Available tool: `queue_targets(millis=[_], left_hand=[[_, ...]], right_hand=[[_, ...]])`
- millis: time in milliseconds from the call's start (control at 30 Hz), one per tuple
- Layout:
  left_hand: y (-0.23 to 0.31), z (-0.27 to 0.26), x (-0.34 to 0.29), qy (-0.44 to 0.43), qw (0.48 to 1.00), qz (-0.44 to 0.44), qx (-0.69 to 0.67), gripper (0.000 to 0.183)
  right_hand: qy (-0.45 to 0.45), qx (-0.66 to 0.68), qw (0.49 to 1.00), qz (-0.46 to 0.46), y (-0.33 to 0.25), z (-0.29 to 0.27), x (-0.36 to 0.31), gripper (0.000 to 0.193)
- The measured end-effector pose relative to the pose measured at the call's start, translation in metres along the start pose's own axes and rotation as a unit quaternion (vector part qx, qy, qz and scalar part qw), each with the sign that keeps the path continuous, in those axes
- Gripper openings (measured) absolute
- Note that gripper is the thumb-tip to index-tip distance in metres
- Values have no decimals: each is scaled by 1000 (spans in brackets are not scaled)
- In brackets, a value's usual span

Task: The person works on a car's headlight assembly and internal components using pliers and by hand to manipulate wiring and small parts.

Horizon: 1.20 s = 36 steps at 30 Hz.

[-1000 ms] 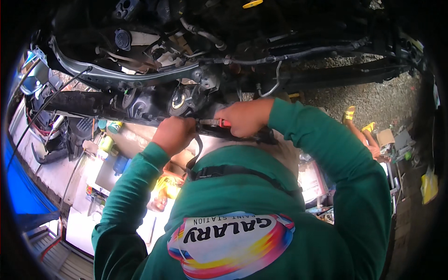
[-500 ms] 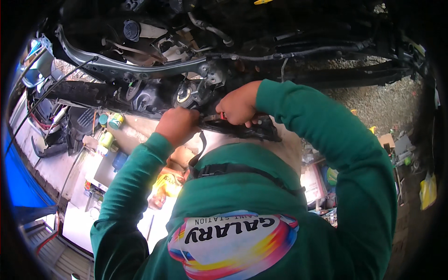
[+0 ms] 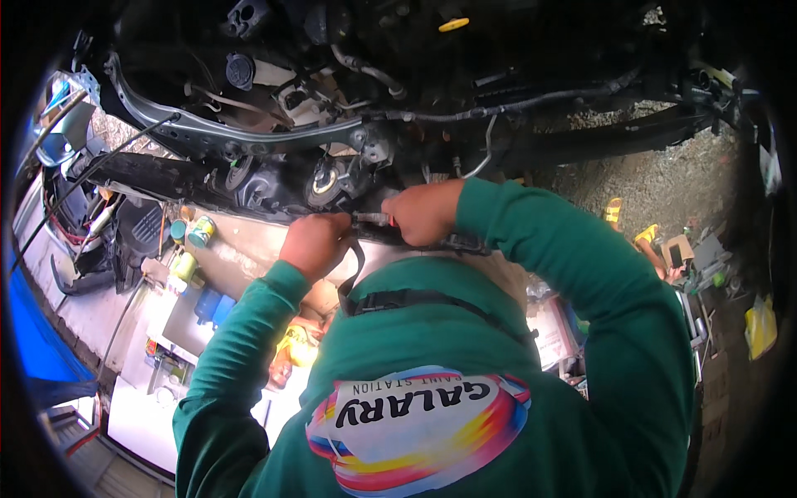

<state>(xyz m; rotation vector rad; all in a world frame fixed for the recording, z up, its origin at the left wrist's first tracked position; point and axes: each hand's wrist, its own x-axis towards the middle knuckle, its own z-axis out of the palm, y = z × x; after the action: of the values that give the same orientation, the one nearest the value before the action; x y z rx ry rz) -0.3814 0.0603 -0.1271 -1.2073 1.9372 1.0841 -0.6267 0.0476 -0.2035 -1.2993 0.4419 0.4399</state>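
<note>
1. Two hands meet under the engine: the right hand (image 3: 423, 212) is closed around a slim metal tool (image 3: 372, 218) with a red grip, and the left hand (image 3: 315, 244) is curled just beside its tip, thumb and fingers pinched near the tool's end; what they pinch cannot be told.
2. The tool lies level, pointing toward the left hand, just below a round pulley (image 3: 322, 183) on the dark engine.
3. Since a second ago both hands have slid lower and rightward in view, and the red grip is now mostly covered by the right fist; I judge the grip was reset rather than the tool pulled away.
4. A black strap (image 3: 355, 264) hangs from the left hand down over the green shirt (image 3: 432, 340).
5. Room is tight above: a grey bar (image 3: 207, 131), hoses (image 3: 498, 108) and belt parts crowd the hands. Below and left it opens toward cans (image 3: 199, 232) on a pale bench (image 3: 249, 249); gravel (image 3: 664, 183) lies right.
</note>
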Motion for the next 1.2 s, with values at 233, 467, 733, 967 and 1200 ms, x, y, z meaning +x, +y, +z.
queue_targets(millis=[233,467,733,967,1200], left_hand=[[-1,1,-25,70,992,-72,-82,22],[3,21,-42,234,971,17,-38,30],[-6,26,-25,173,984,34,-17,15],[11,27,-20,109,992,-53,-19,18],[27,44,-16,86,987,-132,38,22]], right_hand=[[87,-6,996,8,-12,12,-20,42],[115,-47,992,-2,-25,13,-35,45],[175,-86,981,25,-21,30,-30,45],[99,-47,994,8,-15,14,-27,60],[104,-52,993,-3,-22,9,-34,48]])
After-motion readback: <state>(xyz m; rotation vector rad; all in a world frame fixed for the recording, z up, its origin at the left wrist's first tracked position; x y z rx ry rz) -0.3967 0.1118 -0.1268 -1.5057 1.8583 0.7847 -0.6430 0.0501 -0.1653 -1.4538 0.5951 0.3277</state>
